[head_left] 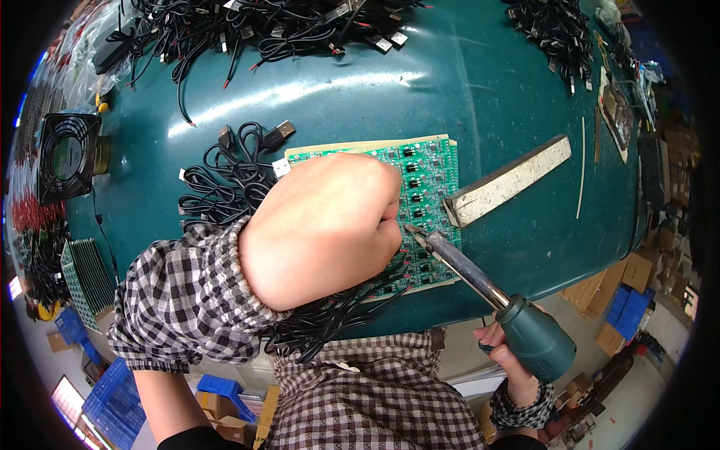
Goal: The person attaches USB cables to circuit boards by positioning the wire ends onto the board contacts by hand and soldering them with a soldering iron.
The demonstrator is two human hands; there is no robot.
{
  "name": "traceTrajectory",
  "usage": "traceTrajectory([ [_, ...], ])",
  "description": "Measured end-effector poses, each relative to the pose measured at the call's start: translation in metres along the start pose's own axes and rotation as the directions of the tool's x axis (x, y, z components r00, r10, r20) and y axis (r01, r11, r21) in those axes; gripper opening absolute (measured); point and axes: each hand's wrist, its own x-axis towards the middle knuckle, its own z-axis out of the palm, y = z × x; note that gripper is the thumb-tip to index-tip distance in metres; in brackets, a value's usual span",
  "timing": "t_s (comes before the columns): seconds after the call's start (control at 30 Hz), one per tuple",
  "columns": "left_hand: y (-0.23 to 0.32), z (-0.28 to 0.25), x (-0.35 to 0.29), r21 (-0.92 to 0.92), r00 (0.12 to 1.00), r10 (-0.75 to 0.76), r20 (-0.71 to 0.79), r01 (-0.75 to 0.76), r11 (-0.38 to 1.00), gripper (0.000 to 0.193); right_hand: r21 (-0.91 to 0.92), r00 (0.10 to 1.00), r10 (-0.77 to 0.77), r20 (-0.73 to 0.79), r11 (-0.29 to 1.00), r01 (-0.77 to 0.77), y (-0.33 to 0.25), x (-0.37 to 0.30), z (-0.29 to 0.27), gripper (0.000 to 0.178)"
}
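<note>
A green circuit board panel (444, 169) with rows of small black parts lies on the table in front of me, over a yellowish sheet. My left hand (326, 214) is closed in a fist above the panel and covers its left part. Its fingertips are turned away, so what they pinch is hidden. My right hand (511, 366) grips the dark green handle of a soldering iron (534, 337). The iron's tip meets the panel just right of my left fingers. Black cables (322, 324) with red wire ends run from the panel's lower edge toward my lap.
Coiled USB cables (232, 180) lie left of the panel. A worn metal bar (514, 180) rests to its right, touching or nearly touching it. Cable heaps (277, 30) fill the far side. A small fan (69, 156) and a ribbed green stack (88, 277) stand at the left.
</note>
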Motion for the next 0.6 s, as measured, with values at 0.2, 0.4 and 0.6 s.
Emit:
traceTrajectory([
  [0.2, -0.001, 0.001, 0.001, -0.012, 1.0, -0.004, 0.01, 0.004, 1.0, 0.008, -0.001, 1.0, -0.007, -0.014, 1.0, 0.007, 0.014, -0.006, -0.006, 0.051],
  [0.4, 0.0, 0.002, 0.001, -0.004, 1.0, -0.017, 0.003, 0.017, 1.0, 0.007, -0.003, 0.999, -0.017, 0.048, 1.0, 0.017, 0.021, -0.007, -0.013, 0.053],
  [0.6, 0.001, 0.001, 0.0, -0.001, 1.0, -0.018, -0.007, 0.018, 1.0, 0.007, 0.304, 0.999, 0.048, -0.003, 0.952, -0.045, 0.016, -0.007, -0.004, 0.056],
])
